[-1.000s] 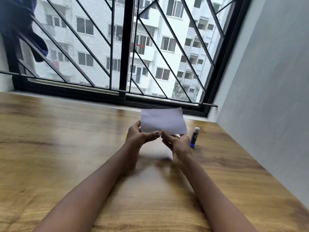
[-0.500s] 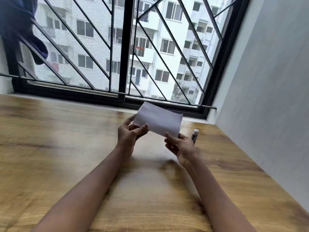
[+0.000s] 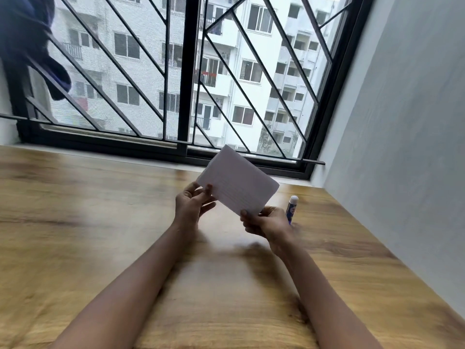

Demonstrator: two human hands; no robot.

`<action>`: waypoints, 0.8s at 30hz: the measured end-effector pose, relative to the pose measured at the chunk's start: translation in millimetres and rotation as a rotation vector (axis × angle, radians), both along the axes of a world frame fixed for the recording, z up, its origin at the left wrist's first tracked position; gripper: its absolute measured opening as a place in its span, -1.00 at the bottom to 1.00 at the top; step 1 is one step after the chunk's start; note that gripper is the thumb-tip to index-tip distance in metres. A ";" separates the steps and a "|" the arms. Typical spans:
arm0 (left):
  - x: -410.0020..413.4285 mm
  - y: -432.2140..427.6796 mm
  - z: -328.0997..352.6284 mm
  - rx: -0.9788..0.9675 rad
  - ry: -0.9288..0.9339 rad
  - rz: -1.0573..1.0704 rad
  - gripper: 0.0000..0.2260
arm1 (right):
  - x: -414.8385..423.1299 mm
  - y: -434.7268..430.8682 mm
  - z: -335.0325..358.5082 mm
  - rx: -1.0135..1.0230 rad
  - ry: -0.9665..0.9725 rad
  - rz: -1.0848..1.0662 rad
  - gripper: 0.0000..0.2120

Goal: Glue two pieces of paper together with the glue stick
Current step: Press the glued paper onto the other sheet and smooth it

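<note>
A white piece of paper (image 3: 237,183) is held up above the wooden table (image 3: 100,222), tilted with its left end higher. My left hand (image 3: 192,202) touches its lower left corner with fingers spread. My right hand (image 3: 265,221) pinches its lower right corner. I cannot tell whether it is one sheet or two stacked. A glue stick (image 3: 292,207) with a blue body and white cap stands upright on the table, just behind and right of my right hand, partly hidden by it.
A black-framed window with a diagonal metal grille (image 3: 186,84) runs along the table's far edge. A grey wall (image 3: 402,147) borders the table on the right. Dark blue cloth (image 3: 30,41) hangs at the upper left.
The paper has turned from level to tilted, left end up. My hands moved apart, the left rising and loosening, the right sinking toward the glue stick.
</note>
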State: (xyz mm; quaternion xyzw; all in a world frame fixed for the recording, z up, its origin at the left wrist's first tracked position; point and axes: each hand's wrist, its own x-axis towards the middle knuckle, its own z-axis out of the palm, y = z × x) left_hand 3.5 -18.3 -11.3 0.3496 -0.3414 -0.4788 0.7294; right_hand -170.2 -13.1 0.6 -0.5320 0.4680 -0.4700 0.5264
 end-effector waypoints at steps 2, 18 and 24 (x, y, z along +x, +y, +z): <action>-7.2 1.2 0.3 -0.010 -0.037 -0.064 -0.83 | 1.5 0.4 -0.5 -0.009 -0.005 0.001 -0.86; 1.7 2.5 5.9 0.146 0.214 0.089 -0.84 | -1.4 -0.1 -1.6 0.056 0.059 0.087 -0.82; -2.7 2.1 5.5 0.127 0.340 0.038 -0.84 | -2.1 2.5 0.0 0.126 0.031 0.090 -0.90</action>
